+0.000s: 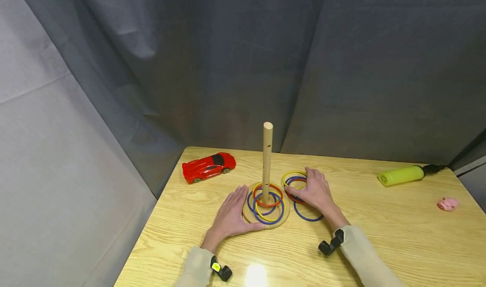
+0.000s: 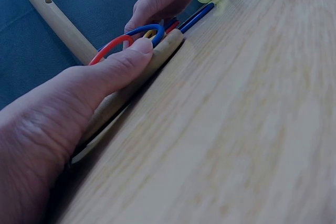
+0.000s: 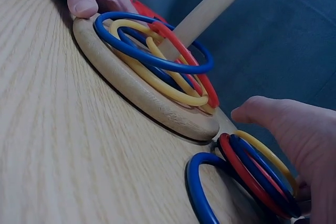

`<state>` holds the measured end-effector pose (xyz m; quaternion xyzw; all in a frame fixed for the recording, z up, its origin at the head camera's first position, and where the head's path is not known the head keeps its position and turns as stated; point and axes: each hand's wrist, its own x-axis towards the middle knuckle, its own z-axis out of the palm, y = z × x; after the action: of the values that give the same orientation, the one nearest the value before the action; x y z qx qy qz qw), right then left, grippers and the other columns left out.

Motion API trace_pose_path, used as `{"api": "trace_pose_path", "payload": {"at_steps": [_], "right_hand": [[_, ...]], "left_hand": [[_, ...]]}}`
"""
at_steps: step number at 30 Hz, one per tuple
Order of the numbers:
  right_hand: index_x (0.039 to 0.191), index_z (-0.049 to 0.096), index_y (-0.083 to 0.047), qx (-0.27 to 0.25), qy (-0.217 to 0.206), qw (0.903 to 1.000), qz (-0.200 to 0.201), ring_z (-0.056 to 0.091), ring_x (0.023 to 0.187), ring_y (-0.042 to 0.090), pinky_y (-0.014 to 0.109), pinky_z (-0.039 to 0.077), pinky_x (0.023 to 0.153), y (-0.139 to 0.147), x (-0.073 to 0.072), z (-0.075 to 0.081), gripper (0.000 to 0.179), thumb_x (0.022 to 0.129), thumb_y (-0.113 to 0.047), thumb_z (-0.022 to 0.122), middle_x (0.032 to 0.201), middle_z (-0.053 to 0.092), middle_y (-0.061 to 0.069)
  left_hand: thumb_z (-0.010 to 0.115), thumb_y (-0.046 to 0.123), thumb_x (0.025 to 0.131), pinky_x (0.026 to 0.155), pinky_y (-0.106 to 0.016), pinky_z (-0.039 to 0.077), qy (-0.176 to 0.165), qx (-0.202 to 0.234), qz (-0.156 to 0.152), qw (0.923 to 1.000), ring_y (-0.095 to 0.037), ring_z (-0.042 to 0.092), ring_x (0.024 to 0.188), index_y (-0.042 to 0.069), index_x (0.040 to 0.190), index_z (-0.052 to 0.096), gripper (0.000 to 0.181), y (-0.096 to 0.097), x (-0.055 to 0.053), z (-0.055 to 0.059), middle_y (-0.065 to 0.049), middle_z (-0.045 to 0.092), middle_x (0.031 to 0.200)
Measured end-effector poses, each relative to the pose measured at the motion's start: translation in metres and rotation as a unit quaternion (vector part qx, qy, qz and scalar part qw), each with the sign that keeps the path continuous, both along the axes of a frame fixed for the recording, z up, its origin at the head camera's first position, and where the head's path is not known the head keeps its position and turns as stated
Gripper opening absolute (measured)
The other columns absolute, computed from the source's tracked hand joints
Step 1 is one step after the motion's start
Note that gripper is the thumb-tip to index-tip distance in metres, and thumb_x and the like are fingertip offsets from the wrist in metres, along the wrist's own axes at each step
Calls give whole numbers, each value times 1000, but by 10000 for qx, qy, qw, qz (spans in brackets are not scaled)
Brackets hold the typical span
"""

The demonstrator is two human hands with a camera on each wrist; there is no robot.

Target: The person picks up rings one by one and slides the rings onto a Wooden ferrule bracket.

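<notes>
A wooden ring-toss stand has a round base (image 1: 247,216) and an upright peg (image 1: 267,160). Around the peg lie several loose rings, among them a red ring (image 3: 212,93) and a tilted blue ring (image 3: 152,59). My left hand (image 1: 234,219) holds the base at its left side, its thumb (image 2: 128,64) along the near rim. To the right of the base, my right hand (image 1: 315,190) is over a stack of rings, its straight thumb (image 3: 257,109) apart from them. A yellow ring (image 3: 265,153) tops that stack, with blue and red beneath; the fingertips are partly hidden.
Another blue ring (image 1: 303,217) lies partly under the stack, by the right wrist. A red toy car (image 1: 209,167) is at the back left. On the right are a yellow-green hand pump (image 1: 402,176) and a pink pig toy (image 1: 448,204). Dark curtains hang behind the table.
</notes>
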<state>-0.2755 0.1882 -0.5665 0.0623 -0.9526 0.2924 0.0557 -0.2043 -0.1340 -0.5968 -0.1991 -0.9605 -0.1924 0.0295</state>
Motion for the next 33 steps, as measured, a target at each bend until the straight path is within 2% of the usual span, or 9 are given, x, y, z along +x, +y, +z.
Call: {"api": "trace_pose_path", "payload": {"at_steps": [8,22,27,33], "right_hand": [[149,44,12,394,-118,9991,-81,44,124,52,66,42,100,-1,-4,-3,119,77,-78,73,137,49,36],[138,54,12,477,-132,9986,-197,46,108,45,57,45,86,-2,-5,0,112,74,-78,76,120,53,30],[136,56,12,462,-126,9986,-207,47,110,45,58,46,87,1,-4,0,112,74,-79,76,120,55,29],[138,56,10,180,-106,9994,-261,46,117,47,60,46,91,5,-1,1,109,74,-76,77,127,54,30]], "left_hand": [[53,101,67,131,-41,18,7,-14,-24,10000,-22,14,162,9,168,17,141,0,1,0,-5,18,175],[52,102,67,131,-40,17,30,-62,-35,10000,-21,12,162,9,168,17,141,-1,-1,-2,-4,17,175],[54,101,68,131,-42,19,70,-23,-52,10000,-21,14,162,9,168,17,141,0,-1,-2,-5,18,175],[55,100,67,131,-42,18,-9,40,-32,10000,-21,13,162,10,168,17,141,0,0,1,-4,18,175]]}}
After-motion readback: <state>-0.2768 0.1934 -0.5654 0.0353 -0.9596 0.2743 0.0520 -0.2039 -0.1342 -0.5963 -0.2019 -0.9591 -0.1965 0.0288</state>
